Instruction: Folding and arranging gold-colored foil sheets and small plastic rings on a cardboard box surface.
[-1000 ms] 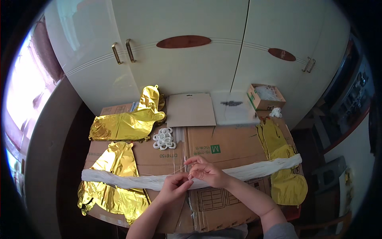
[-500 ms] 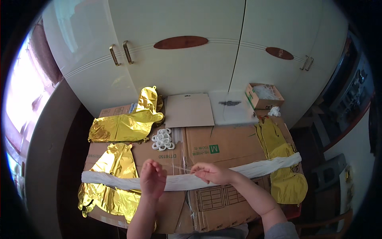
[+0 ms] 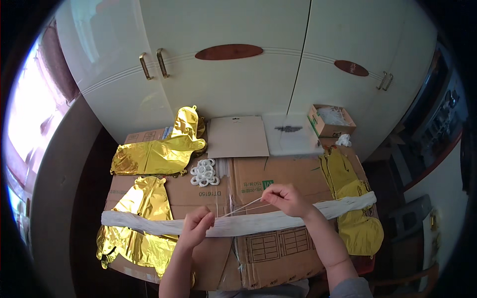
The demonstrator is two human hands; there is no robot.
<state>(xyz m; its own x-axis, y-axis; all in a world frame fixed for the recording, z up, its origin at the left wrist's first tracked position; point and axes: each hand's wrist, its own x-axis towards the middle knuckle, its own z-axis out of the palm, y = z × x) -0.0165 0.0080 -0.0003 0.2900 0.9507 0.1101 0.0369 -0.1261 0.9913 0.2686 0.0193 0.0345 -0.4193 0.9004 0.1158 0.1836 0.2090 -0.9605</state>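
My left hand (image 3: 195, 227) and right hand (image 3: 287, 198) both pinched shut on thin white string (image 3: 242, 206), stretched taut between them above long white strip (image 3: 149, 223) lying across cardboard (image 3: 278, 174). Step, I judge: tying. Next needs string looped around strip, tension kept.

2 bare forearms, grey sleeve (image 3: 354, 289) at right elbow

Counted contents: four gold foil balloons, namely one upper left (image 3: 154, 155), one upright behind it (image 3: 185, 122), one lower left (image 3: 134, 218) and one at right (image 3: 350, 203); one long white strip (image 3: 238, 223); one cluster of white rings (image 3: 204, 172); one brown card sheet (image 3: 237, 136); one clear plastic sleeve (image 3: 290, 134); one small open box (image 3: 330, 120); two hands, left hand (image 3: 196, 227) and right hand (image 3: 288, 198).
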